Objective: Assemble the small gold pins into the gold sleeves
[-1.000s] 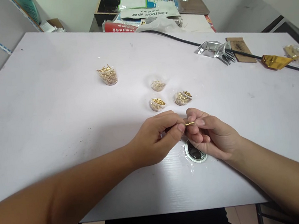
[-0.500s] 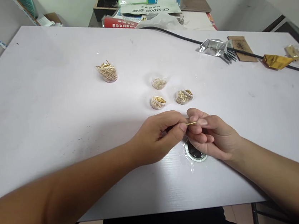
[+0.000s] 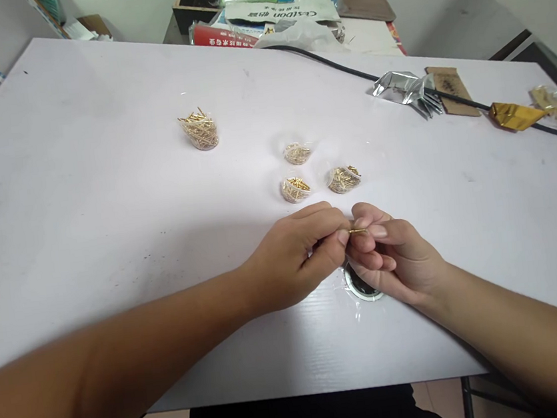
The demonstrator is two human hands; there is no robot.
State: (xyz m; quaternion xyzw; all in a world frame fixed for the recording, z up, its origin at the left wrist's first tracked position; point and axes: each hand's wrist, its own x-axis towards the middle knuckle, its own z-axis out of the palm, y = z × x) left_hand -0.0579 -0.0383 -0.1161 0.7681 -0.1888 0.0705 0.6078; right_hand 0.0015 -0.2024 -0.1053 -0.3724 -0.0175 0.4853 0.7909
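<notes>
Between my two hands is a thin gold-coloured metal pin, lying level. My left hand is closed, its thumb and forefinger pinching the pin's left end. The thumb and fingers of my right hand are closed on its right end. Whether it is one piece or two joined pieces is too small to tell. Just beyond the hands stand small clear cups of gold pins: a near left cup, a near right cup and one behind. A fuller cup stands farther left.
A round black disc with a silver rim lies partly under my right hand. A black cable crosses the back right, by silver foil, cardboard and a gold wrapper. Packages are stacked beyond the table's far edge.
Both hands keep their pinch on the gold pin, with only a slight shift of the fingers. The whole view has moved a little; the cups stand as before.
</notes>
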